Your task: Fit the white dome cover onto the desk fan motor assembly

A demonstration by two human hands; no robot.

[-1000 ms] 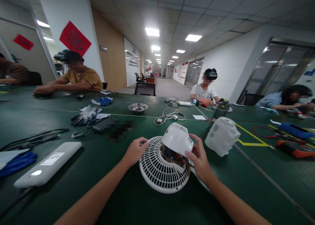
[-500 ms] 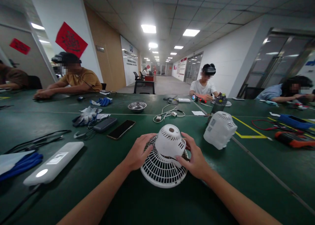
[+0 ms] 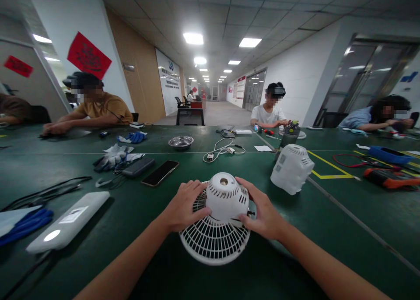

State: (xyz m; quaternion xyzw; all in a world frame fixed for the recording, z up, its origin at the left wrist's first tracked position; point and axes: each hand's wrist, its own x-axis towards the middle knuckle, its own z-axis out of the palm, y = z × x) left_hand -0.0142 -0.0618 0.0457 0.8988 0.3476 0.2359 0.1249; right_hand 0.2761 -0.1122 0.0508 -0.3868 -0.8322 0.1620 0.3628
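Observation:
A white fan part with a slotted round motor housing [image 3: 226, 199] on top and a round wire-like grille [image 3: 215, 243] beneath it rests on the green table in front of me. My left hand [image 3: 187, 206] grips its left side, thumb against the base of the housing and fingers over the grille. On the right side, my right hand [image 3: 262, 210] wraps round the housing, thumb at its lower front edge. The undersides of the fingers are partly hidden. To the right stands a whitish, translucent slotted plastic container [image 3: 292, 168].
A phone [image 3: 160, 173], a dark power bank [image 3: 138, 167], a white device [image 3: 68, 221], gloves [image 3: 114, 157], a metal bowl [image 3: 180, 142], a white cable [image 3: 216, 151] and an orange meter [image 3: 390, 178] lie around. A dark bottle [image 3: 289, 135] stands behind the container. Several people sit across.
The housing and grille have tilted and shifted slightly toward me and to the left, with both hands still on them. The camera view has shifted a little.

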